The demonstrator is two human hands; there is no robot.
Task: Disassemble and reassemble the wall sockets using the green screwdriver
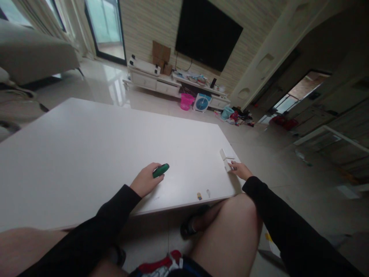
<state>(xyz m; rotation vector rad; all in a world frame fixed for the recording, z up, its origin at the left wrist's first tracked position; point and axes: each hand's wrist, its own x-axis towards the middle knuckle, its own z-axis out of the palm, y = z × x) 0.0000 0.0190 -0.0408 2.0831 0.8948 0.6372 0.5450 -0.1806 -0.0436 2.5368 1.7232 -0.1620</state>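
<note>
Clock: read from the middle of the view, 12 o'clock pointing away from the seated person.
Left hand (145, 182): at 8 o'clock over the white table (115, 154), fingers curled round a green object (162, 170) and grasping it.
Green object: at half past 7, its rounded end sticking out beyond the fingers toward 2 o'clock.
Right hand (242, 170): near 4 o'clock, by the table's edge, fingertips touching a white item (226, 166); whether they pinch it or only rest on it, I cannot tell.
White item: at 4 o'clock on the table, angular, close to the edge; from the green object it lies toward 3 o'clock.
Sticker (199, 196): at 5 o'clock, yellow and blue, near the table's closest edge, a pale mark (208, 193) just beside it.
Television (209, 36): between 12 and 1 o'clock on the far wall.
Pink bin (187, 101): at 12 o'clock on the floor, just beside a blue-and-white fan (202, 102).
Sofa (34, 57): at 10 o'clock.
</note>
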